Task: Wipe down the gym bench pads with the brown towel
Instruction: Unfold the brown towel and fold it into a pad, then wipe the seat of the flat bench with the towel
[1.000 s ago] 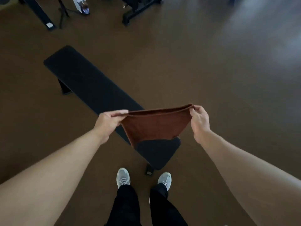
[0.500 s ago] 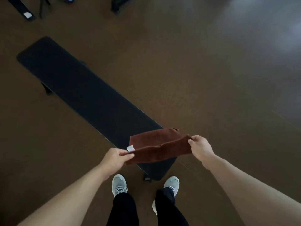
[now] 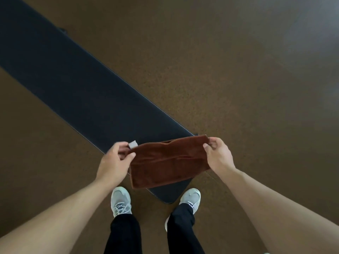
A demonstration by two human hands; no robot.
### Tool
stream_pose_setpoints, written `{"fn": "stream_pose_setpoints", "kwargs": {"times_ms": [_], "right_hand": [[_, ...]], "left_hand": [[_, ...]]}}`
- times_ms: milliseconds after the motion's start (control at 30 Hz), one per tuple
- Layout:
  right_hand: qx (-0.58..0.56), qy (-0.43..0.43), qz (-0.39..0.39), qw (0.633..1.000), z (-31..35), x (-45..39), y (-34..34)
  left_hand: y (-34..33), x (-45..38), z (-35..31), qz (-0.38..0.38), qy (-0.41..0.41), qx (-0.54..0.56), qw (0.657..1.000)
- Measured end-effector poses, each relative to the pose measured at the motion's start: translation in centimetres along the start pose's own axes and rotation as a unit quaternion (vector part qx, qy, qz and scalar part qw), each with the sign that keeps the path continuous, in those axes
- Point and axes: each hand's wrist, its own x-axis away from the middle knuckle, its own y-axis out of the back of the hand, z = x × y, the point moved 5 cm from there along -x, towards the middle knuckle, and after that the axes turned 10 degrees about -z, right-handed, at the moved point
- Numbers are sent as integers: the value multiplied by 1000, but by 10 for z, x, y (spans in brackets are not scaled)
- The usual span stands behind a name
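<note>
The brown towel [image 3: 169,163] is folded and stretched between both hands above the near end of the black bench pad [image 3: 77,88], which runs diagonally from the upper left corner of the floor [image 3: 238,79] toward the person's feet. The left hand [image 3: 114,162] has its fingers [image 3: 130,157] pinched together on the towel's left edge, just below a small white tag [image 3: 133,144]. The right hand [image 3: 219,156] has its fingers [image 3: 207,148] closed on the towel's upper right corner. The towel's lower edge hangs over the pad's rounded near end; whether it touches the pad cannot be told. Two grey sneakers [image 3: 121,200] stand on the floor either side of that end.
</note>
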Motion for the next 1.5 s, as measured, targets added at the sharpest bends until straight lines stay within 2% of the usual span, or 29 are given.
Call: {"fn": "stream_pose_setpoints", "kwargs": {"times_ms": [67, 133, 200, 267, 400, 500, 600, 700, 833, 900, 967, 1000, 1033, 1100, 1133, 1167, 1200, 1233, 1300, 1367, 1400, 1500], "right_hand": [[24, -38, 22, 999, -19, -9, -16], [12, -58, 16, 998, -34, -13, -26], [-11, -44, -24, 999, -42, -12, -26], [-11, -12, -66, 998, -46, -5, -24], [-8, 31, -93, 995, -46, 3, -26], [-46, 26, -110, 993, -36, 10, -24], [-93, 68, -116, 986, -17, 22, -20], [-91, 138, -108, 980, 14, 28, -12], [-64, 243, -126, 960, 53, 36, -2], [-41, 317, -142, 937, 67, 51, -7], [-11, 393, -154, 907, 75, 75, -21], [-1, 419, -130, 899, 74, 90, -34], [10, 434, -70, 898, 71, 104, -50], [45, 416, 111, 901, 55, 135, -91], [72, 404, 161, 897, 42, 145, -107], [86, 397, 153, 901, 30, 149, -118], [87, 384, 113, 912, 20, 149, -124], [86, 366, 60, 925, 11, 147, -128], [108, 342, -25, 933, -3, 140, -138], [147, 350, -53, 923, -9, 141, -157], [169, 359, -60, 916, -10, 142, -168], [226, 366, -69, 900, -15, 133, -191]], "left_hand": [[-11, -5, 1, -33, -66, -42, 996], [-29, 1, 3, 8, -121, -67, 990], [-52, 13, 6, 63, -172, -112, 977], [-67, 24, 11, 65, -208, -155, 964], [-78, 31, 16, 39, -199, -173, 964], [-78, 28, 15, 52, -212, -190, 957], [-77, 28, 14, 66, -237, -232, 941], [-78, 32, 16, 106, -191, -239, 946], [-82, 47, 18, 128, -165, -167, 964], [-81, 47, 21, 131, -133, -88, 979], [-75, 41, 28, 135, -66, 26, 988], [-69, 38, 31, 129, -26, 95, 987], [-61, 32, 37, 100, 15, 147, 984], [-39, 19, 49, 12, 68, 172, 983], [-29, 12, 54, -15, 91, 174, 980], [-22, 8, 57, -19, 106, 180, 978], [-18, 5, 60, -13, 103, 181, 978], [-14, 4, 62, -9, 78, 154, 985], [-5, 3, 56, -44, -64, 26, 997], [-5, 7, 43, -73, -259, -92, 959], [-12, 9, 39, -49, -332, -136, 932], [-43, 11, 45, 70, -426, -270, 861]]}}
